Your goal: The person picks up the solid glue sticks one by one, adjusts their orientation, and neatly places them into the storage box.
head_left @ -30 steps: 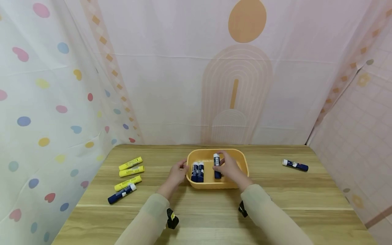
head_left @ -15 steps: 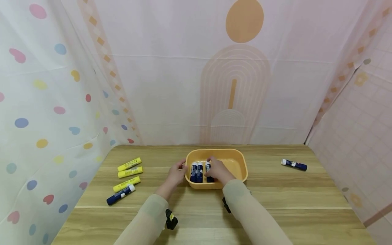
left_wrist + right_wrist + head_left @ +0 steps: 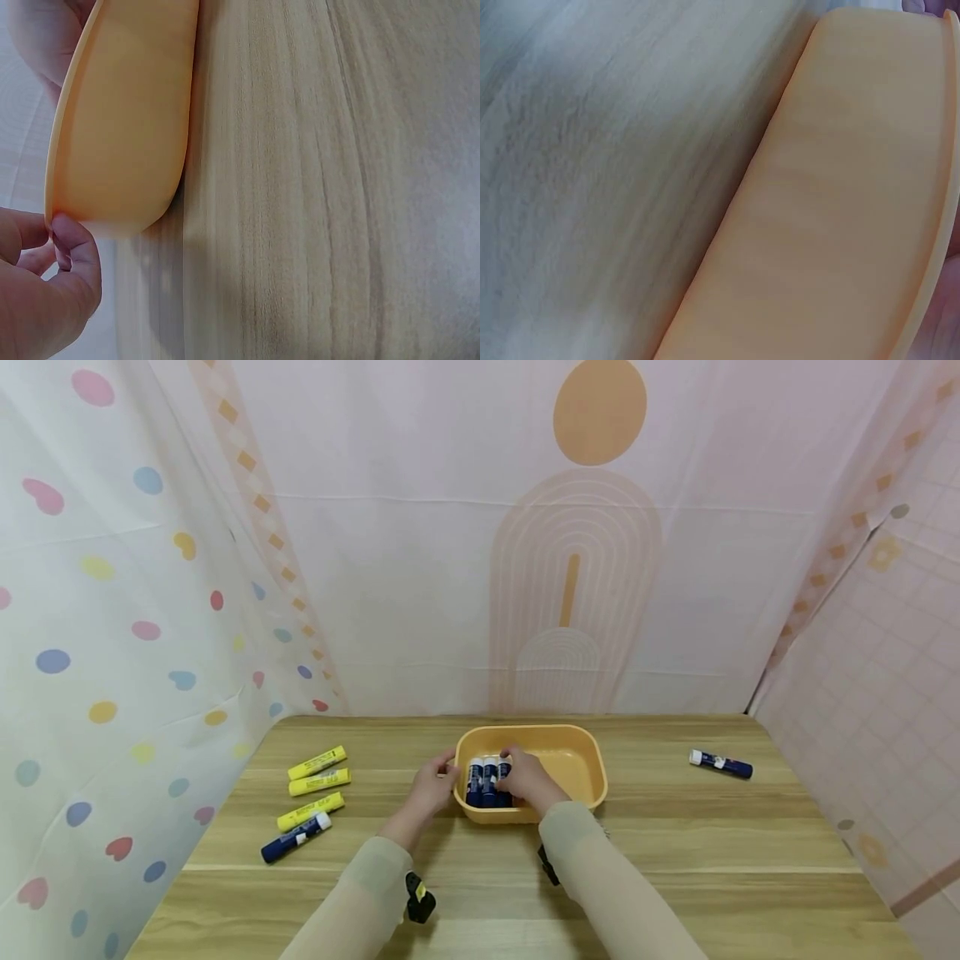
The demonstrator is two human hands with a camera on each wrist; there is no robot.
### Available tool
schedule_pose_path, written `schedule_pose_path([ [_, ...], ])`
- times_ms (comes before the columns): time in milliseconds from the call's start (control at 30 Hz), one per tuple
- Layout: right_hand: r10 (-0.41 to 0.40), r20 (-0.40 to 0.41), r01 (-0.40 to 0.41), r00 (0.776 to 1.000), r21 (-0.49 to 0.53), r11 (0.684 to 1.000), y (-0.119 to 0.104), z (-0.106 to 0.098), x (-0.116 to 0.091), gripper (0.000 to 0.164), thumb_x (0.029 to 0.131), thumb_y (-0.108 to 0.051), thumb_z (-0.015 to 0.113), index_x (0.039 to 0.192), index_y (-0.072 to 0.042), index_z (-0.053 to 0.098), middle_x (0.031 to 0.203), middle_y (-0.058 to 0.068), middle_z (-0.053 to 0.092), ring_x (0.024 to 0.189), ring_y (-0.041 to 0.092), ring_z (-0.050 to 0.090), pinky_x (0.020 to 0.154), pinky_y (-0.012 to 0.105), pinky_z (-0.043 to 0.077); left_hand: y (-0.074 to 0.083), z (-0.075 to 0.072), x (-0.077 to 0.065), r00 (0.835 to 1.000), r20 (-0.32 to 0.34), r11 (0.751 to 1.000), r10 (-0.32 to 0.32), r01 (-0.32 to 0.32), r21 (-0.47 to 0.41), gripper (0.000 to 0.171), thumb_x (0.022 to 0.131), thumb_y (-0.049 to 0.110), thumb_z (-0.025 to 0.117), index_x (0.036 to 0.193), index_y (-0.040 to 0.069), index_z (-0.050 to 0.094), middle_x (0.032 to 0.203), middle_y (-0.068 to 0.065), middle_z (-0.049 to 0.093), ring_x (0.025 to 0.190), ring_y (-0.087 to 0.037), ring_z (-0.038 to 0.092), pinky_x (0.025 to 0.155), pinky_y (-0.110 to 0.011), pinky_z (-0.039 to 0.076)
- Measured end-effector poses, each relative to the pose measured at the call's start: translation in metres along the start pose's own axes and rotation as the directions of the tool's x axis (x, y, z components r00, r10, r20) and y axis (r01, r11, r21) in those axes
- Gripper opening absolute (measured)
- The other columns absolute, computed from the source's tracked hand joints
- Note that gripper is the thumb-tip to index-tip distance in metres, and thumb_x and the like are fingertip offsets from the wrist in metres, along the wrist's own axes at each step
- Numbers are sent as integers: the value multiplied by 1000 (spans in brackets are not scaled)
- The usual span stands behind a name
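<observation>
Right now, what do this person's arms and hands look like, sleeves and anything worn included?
The left sleeve and right sleeve are pale cream, reaching the wrists. The left hand and right hand are ungloved. A black device with a yellow mark sits beside the left sleeve; a second black device, partly hidden, shows beside the right.

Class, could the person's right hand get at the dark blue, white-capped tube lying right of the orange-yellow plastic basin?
Probably yes. Once lifted out of the basin, the right hand should find nothing blocking that outer tube, though it would first have to release the inner tube it holds.
</observation>
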State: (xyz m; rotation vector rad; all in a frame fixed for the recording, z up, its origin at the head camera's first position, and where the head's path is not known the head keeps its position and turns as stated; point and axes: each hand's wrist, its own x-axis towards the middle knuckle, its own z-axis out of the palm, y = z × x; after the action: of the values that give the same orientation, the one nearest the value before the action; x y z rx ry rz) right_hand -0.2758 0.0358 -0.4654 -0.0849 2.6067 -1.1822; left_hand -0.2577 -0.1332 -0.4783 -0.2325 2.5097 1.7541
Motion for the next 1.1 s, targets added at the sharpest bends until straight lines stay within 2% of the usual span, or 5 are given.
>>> schedule_pose_path([
  [233,-41,3,41,999,-1,999,8,-6,1,56,82,-9,72,132,-8,46,110,19,60,54,17,53,48,26,46,0,0,-1,1000,-7,1000,0,0,8,39,98,9,48,137,6,49,100,-10,50,71,-13,47,59,-25,45],
  [533,-228,-68,224,971,-62,973,14,-42,-15,51,84,-10,69,131,-4,50,106,19,59,84,25,58,72,36,51,0,1,-1,1000,-19,1000,13,-13,7,39,98,8,49,136,4,49,97,-10,50,69,-12,47,58,-24,45],
  [700,-346,-106,333,932,-124,935,28,-66,-30,50,85,-10,69,131,-4,51,112,21,58,90,28,60,79,40,52,0,1,-1,999,-29,1000,21,-21,4,39,97,8,50,136,4,49,94,-8,50,66,-11,46,57,-24,45],
  [833,-431,-137,390,892,-250,886,44,-81,-47,48,86,-13,69,130,-6,51,118,16,58,102,32,58,86,44,50,-1,1,-1,999,-33,1000,16,-16,2,39,97,8,50,136,5,50,94,-8,50,66,-11,46,55,-22,43],
  [1100,-575,-199,430,793,-484,762,85,-103,-76,46,84,-12,71,127,-5,55,122,16,56,113,34,53,92,49,48,-1,1,0,1000,-23,1000,-12,12,1,39,98,11,50,137,7,49,98,-8,49,65,-11,44,52,-20,40],
])
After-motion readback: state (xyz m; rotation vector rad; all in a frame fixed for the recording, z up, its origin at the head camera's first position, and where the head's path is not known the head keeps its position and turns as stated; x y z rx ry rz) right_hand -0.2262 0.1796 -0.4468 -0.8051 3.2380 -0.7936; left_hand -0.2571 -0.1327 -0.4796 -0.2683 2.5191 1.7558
